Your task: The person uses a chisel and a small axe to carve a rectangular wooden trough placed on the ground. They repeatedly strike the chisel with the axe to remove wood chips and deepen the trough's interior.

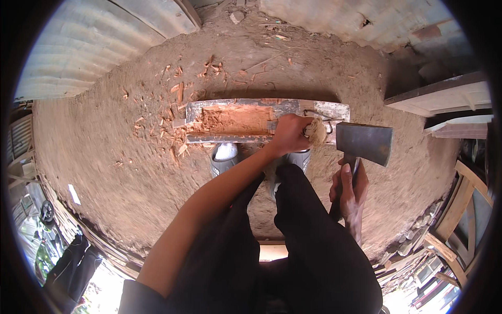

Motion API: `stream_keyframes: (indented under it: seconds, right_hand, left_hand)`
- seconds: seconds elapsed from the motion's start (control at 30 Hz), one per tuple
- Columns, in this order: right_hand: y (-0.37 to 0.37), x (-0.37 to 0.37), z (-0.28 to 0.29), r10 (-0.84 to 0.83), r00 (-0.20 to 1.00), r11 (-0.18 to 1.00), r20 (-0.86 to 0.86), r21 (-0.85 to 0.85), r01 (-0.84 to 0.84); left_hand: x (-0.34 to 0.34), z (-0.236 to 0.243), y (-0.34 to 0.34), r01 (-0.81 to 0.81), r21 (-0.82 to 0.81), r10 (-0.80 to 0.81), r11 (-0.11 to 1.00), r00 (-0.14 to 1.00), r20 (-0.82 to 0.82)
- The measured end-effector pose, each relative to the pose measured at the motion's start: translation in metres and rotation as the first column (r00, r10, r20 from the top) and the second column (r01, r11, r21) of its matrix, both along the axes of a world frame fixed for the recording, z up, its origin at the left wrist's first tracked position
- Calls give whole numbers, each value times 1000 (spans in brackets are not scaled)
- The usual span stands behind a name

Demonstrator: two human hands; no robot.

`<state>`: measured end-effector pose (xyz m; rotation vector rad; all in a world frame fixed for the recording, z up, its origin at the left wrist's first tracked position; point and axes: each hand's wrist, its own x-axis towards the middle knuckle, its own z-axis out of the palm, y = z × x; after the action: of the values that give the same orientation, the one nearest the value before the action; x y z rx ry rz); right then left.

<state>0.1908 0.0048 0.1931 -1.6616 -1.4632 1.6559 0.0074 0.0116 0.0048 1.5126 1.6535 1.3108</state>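
Observation:
A long wooden block (286, 107) with worn grey and white paint lies on the dirt ahead of my feet. Its left half has a carved-out hollow (235, 120) of bare reddish wood, with chips in it. My left hand (289, 135) is wrapped round a wooden tool handle (317, 133) over the block's right half. The handle's round, pale end looks frayed; its other end is hidden by the hand. My right hand (349, 187) grips the shaft of an axe (364, 142) to the right of the block. The broad dark axe head is raised beside the wooden handle, apart from it.
Reddish wood chips (168, 116) lie scattered on the dirt floor (110, 141) left of and beyond the block. My shoes (224, 159) are against its near side. Corrugated metal sheets (94, 47) stand at the far left, a pale panel (444, 97) at right, wooden frames (460, 209) lower right.

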Motion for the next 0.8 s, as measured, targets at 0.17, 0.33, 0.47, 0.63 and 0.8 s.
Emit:
stream_keyframes:
  seconds: [0.17, 0.33, 0.47, 0.63, 0.8]
  right_hand:
    - [-8, 4, -18, 37, 994, 999, 105, 24, -40]
    - [3, 3, -13, 74, 993, 995, 96, -71, -67]
    - [-17, -4, -31, -98, 993, 994, 60, -36, 101]
    - [7, 11, -28, -19, 998, 1000, 53, -8, 20]
    - [3, 10, -55, 143, 983, 989, 114, 7, -144]
  left_hand:
    - [0, -6, 1, -38, 9, 38, 999, 997, 65]
    - [0, 1, -1, -6, 6, 6, 1000, 1000, -6]
    - [2, -5, 1, -14, -35, 13, 999, 1000, -26]
    - [2, -3, 2, -50, 34, 50, 998, 999, -8]
    - [1, -9, -1, -34, -48, 32, 998, 998, -48]
